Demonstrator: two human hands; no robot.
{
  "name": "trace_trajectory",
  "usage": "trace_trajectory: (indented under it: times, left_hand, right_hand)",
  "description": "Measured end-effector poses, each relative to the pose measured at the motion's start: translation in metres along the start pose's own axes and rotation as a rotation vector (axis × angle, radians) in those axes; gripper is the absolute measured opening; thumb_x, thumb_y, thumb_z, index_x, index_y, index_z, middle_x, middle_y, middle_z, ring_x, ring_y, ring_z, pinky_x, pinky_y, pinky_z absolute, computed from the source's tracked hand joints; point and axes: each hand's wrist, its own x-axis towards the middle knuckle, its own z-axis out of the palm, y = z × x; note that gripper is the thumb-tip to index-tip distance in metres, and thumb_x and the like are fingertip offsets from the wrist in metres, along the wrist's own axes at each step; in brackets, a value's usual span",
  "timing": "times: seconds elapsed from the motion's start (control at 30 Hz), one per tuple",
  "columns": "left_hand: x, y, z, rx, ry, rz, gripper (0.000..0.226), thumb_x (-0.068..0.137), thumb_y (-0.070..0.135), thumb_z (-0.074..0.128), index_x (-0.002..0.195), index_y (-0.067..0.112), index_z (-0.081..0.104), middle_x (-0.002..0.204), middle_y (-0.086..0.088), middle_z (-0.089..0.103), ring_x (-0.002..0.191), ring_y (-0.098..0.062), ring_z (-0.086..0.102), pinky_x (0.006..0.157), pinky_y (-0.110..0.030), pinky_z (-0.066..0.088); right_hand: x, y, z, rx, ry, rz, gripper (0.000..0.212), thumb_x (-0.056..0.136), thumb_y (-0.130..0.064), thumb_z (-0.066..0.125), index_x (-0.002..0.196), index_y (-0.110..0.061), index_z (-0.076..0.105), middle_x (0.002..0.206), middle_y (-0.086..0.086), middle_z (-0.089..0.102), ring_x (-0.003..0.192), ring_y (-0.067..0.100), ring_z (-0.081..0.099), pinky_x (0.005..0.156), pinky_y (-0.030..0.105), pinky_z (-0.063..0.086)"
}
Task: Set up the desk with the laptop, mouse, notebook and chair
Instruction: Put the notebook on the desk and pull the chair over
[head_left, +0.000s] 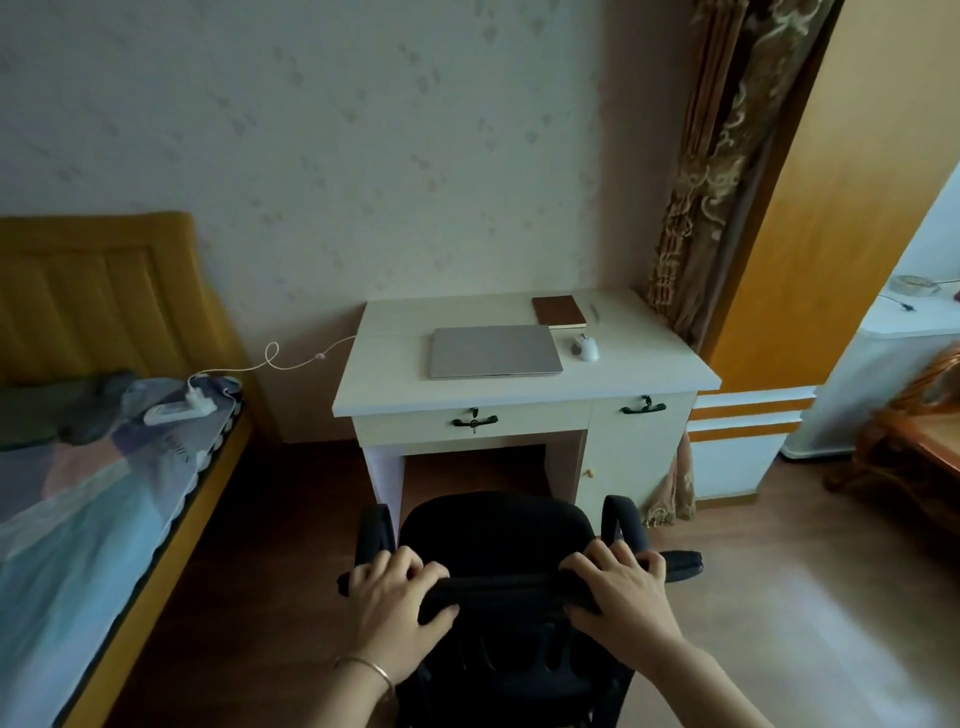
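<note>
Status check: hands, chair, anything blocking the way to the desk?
Left hand and right hand both grip the chair back. Chair faces the desk opening, not yet in. Nothing seen on the floor between.

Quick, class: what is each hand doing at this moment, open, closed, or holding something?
Left hand: closed, fingers curled over the top edge of the black office chair's backrest.
Right hand: closed, gripping the same top edge.

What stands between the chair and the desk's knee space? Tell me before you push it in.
Nothing visible. Both hands, left and right, grip the top of the chair backrest. The floor between it and the opening under the desk looks bare, though the chair hides the nearest part.
</note>
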Motion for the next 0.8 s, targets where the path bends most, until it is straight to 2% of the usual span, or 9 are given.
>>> trace_trajectory:
  times: [0.17,0.37,0.63,0.8]
  left_hand:
    - [0.063,0.001,0.022,0.027,0.003,-0.08,0.022,0.068,0.061,0.054,0.08,0.043,0.054,0.077,0.018,0.043,0.073,-0.01,0.049,0.063,-0.029,0.037]
    - [0.125,-0.001,0.034,0.037,-0.027,-0.166,0.023,0.066,0.061,0.056,0.08,0.043,0.054,0.077,0.019,0.044,0.074,-0.008,0.049,0.064,-0.027,0.033]
    - [0.185,-0.013,0.045,0.059,-0.044,-0.193,0.023,0.062,0.06,0.056,0.077,0.043,0.056,0.075,0.019,0.044,0.071,-0.008,0.049,0.062,-0.026,0.031]
    - [0.204,-0.023,0.048,0.053,-0.044,-0.196,0.024,0.056,0.058,0.059,0.073,0.042,0.055,0.072,0.019,0.042,0.07,-0.009,0.049,0.061,-0.028,0.032]
  right_hand:
    - [0.063,0.035,0.01,0.02,0.039,-0.058,0.047,0.046,-0.053,0.052,0.092,-0.045,0.053,0.081,-0.014,0.051,0.077,0.015,0.056,0.067,0.04,0.039]
    - [0.13,0.066,0.017,0.034,0.065,-0.118,0.046,0.047,-0.05,0.05,0.093,-0.045,0.052,0.08,-0.015,0.05,0.076,0.012,0.053,0.067,0.041,0.04]
    - [0.19,0.085,0.024,0.035,0.024,-0.13,0.055,0.042,-0.043,0.059,0.097,-0.044,0.054,0.081,-0.013,0.051,0.075,0.015,0.054,0.067,0.041,0.041]
    - [0.207,0.082,0.027,0.056,0.027,-0.13,0.053,0.043,-0.043,0.061,0.095,-0.044,0.053,0.08,-0.014,0.05,0.076,0.014,0.052,0.068,0.039,0.035]
